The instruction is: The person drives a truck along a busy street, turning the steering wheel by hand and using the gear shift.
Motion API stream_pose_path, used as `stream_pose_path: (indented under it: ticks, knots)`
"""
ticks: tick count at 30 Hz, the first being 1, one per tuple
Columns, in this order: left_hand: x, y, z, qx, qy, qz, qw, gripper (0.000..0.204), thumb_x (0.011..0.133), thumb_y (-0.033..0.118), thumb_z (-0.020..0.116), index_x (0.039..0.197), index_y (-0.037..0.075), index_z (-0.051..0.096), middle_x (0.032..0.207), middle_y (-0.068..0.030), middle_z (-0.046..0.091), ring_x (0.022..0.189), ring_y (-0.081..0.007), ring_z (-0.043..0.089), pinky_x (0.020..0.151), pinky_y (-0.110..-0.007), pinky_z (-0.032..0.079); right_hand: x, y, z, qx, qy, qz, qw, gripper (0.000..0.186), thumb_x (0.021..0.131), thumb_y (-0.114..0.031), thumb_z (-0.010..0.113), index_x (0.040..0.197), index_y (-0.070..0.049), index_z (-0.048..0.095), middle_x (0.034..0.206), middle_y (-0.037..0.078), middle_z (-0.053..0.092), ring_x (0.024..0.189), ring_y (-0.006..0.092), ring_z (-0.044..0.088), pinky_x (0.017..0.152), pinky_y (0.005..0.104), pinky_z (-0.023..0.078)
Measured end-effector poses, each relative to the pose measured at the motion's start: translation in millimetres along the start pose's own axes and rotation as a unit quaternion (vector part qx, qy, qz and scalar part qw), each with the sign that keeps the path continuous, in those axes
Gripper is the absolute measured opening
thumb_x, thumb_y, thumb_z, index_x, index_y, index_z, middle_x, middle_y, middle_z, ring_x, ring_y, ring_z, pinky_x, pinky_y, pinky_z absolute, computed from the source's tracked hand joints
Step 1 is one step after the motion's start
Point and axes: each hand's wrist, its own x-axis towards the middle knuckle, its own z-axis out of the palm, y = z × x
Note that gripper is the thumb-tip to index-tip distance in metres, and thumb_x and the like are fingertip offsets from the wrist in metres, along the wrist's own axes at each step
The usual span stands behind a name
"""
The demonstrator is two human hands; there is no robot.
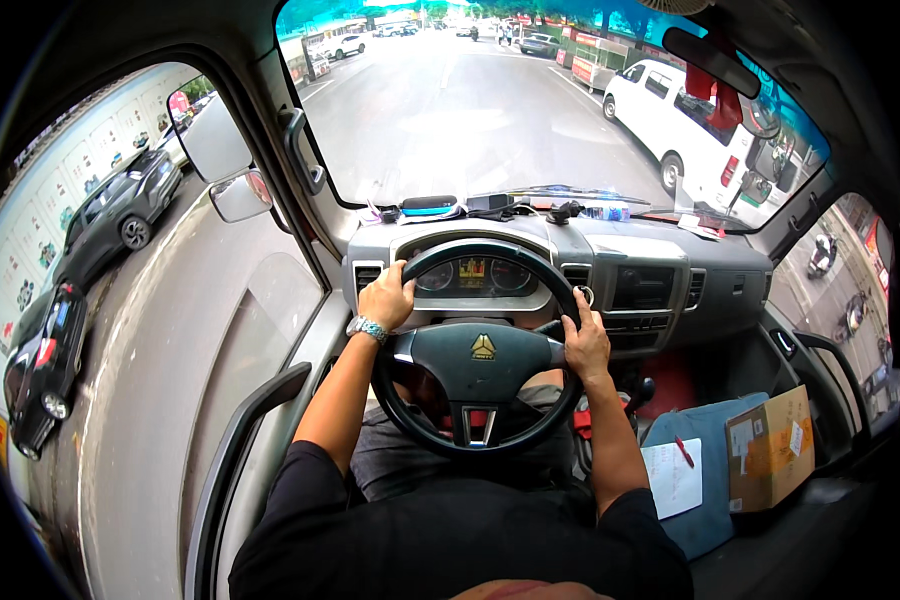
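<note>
Both my hands are on a large black steering wheel (470,450) with a dark grey hub. My left hand (387,297) wraps round the rim at its upper left, and a metal wristwatch (367,328) sits on that wrist. At the upper right of the rim, my right hand (587,342) is closed on it, with a ring showing at a finger. Behind the wheel, an instrument panel (473,275) with two round dials and a lit display shows through the upper opening. The undersides of my fingers are hidden.
A cardboard box (773,450) and a white notepad (672,478) with a red pen (684,452) rest on the blue passenger seat. A gear lever (642,394) stands right of the wheel. Outside are a white van (660,110) ahead right and dark cars (120,215) on the left.
</note>
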Motion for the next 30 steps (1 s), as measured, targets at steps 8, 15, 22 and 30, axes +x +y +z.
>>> stream_pose_path:
  ticks: [8,15,22,30]
  knots:
    - [8.6,8.7,-4.5,0.023,-0.021,0.020,0.999,0.043,0.096,0.034,0.063,0.131,0.010,0.059,0.113,-0.0209,0.072,0.096,-0.0416,0.072,0.085,-0.051,0.057,-11.3,-2.5,-3.3,-0.006,0.001,0.026,1.000,0.062,0.099,-0.031,0.066,0.156,-0.030,0.044,0.112,0.018,0.062,0.101,0.0419,0.067,0.087,0.0522,0.055]
    - [10.8,10.1,-3.8,0.014,-0.020,0.024,0.999,0.044,0.096,0.034,0.063,0.131,0.009,0.060,0.111,-0.0215,0.073,0.095,-0.0424,0.072,0.085,-0.051,0.057,-14.5,-1.0,-2.1,-0.002,0.000,0.029,1.000,0.062,0.099,-0.030,0.065,0.157,-0.032,0.043,0.115,0.018,0.062,0.103,0.0426,0.066,0.087,0.0526,0.054]
    - [14.8,9.9,-4.5,0.015,-0.032,0.020,0.999,0.043,0.096,0.034,0.064,0.131,0.010,0.059,0.114,-0.0215,0.073,0.099,-0.0417,0.071,0.087,-0.052,0.056,-13.8,-1.1,-0.5,-0.001,0.002,0.034,0.999,0.061,0.099,-0.029,0.065,0.156,-0.032,0.043,0.114,0.018,0.062,0.103,0.0437,0.066,0.087,0.0536,0.054]
    - [19.3,16.1,-8.2,-0.004,-0.044,0.009,0.999,0.043,0.094,0.033,0.066,0.130,0.009,0.060,0.109,-0.0222,0.074,0.098,-0.0425,0.071,0.087,-0.052,0.055,-13.6,-1.0,-2.1,0.010,0.014,0.023,1.000,0.060,0.099,-0.026,0.065,0.155,-0.028,0.045,0.113,0.019,0.062,0.100,0.0440,0.066,0.085,0.0532,0.054]
